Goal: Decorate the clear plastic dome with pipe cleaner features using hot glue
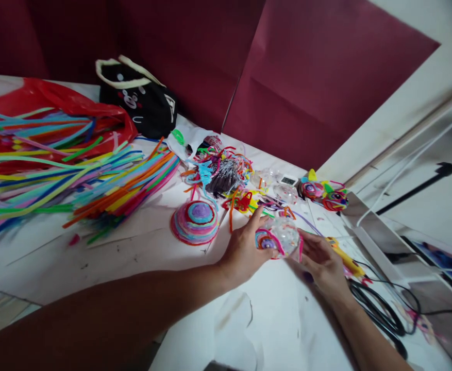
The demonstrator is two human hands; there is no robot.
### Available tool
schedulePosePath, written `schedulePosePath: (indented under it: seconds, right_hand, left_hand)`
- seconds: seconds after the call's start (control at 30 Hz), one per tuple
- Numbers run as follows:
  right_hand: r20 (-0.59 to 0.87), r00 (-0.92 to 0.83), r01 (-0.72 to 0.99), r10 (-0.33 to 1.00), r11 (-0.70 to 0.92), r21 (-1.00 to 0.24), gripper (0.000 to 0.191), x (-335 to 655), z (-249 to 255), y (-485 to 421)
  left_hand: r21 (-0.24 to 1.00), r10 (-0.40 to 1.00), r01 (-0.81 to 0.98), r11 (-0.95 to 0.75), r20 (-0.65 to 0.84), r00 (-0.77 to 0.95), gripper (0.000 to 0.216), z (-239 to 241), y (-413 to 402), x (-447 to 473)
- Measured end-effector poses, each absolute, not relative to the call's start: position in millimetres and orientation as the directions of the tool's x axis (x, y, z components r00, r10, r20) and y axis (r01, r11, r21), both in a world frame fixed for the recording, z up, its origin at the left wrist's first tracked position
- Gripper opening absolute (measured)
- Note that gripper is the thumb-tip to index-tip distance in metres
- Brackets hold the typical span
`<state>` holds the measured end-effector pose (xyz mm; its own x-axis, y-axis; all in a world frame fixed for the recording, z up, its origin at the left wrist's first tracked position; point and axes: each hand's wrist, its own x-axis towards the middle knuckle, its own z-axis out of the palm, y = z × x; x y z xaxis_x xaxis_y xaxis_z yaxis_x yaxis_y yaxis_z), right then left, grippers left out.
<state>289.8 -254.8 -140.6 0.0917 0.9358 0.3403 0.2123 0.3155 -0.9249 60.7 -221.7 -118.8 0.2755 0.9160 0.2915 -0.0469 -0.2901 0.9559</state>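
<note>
A clear round ball [285,234], partly covered with coiled pipe cleaners in purple, orange and pink, is held between both my hands above the white table. My left hand [245,247] grips its left side, thumb in front and fingers behind. On the other side my right hand [322,260] has its fingers curled against the ball, at a pink pipe cleaner strip on its edge. A dome wound with striped pipe cleaners [195,221] rests on the table left of my left hand. Close to my right hand lies a yellow glue gun [345,257].
Many loose pipe cleaners [105,180] spread from a red plastic bag [74,103] at left. A black bag [140,103] stands behind them. Scraps [226,170] pile mid-table, near finished colourful figures [324,193]. A black cable [380,314] coils at right.
</note>
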Motion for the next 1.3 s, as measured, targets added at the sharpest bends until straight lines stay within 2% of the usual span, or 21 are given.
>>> schedulePosePath:
  seconds: [0.23,0.4,0.6,0.7,0.8,0.93,1.07,1.2,1.3]
  right_hand:
    - [0.349,0.096,0.189,0.932,0.327,-0.926,0.043,289.3,-138.8,-256.2]
    - [0.356,0.088,0.170,0.930,0.339,-0.925,0.043,290.6,-139.8,-255.8]
    - [0.370,0.091,0.200,0.925,0.347,-0.916,0.043,288.0,-138.1,-254.6]
    - [0.392,0.076,0.202,0.917,0.371,-0.906,0.044,281.3,-133.5,-254.9]
    - [0.420,0.075,0.238,0.904,0.393,-0.888,0.044,274.7,-128.3,-255.9]
    - [0.499,0.089,0.338,0.862,0.445,-0.829,0.052,269.2,-123.7,-258.2]
    - [0.573,0.067,0.376,0.817,0.511,-0.773,0.063,266.4,-121.7,-260.0]
    - [0.608,0.072,0.420,0.790,0.529,-0.737,0.063,265.0,-119.9,-260.6]
    - [0.603,0.091,0.445,0.792,0.509,-0.736,0.055,263.4,-119.2,-259.7]
  left_hand:
    - [0.960,0.930,-0.033,-0.278,0.277,0.243,0.102,-123.0,-221.9,62.4]
    - [0.961,0.925,-0.092,-0.261,0.276,0.262,0.106,-125.8,-221.5,63.5]
    - [0.974,0.934,-0.114,-0.195,0.219,0.281,0.103,-123.2,-217.4,60.7]
    - [0.974,0.934,-0.185,-0.129,0.182,0.307,0.103,-125.3,-210.3,58.5]
    - [0.973,0.925,-0.221,-0.063,0.140,0.355,0.105,-125.3,-201.1,56.4]
    - [0.983,0.908,-0.178,0.041,0.037,0.417,0.117,-118.5,-191.1,53.9]
    - [0.986,0.931,-0.147,0.073,-0.015,0.364,0.124,-114.3,-185.2,50.7]
    - [0.992,0.926,-0.104,0.078,-0.034,0.376,0.120,-112.9,-183.2,48.3]
    - [0.991,0.924,-0.107,0.076,-0.030,0.382,0.115,-111.4,-183.6,48.3]
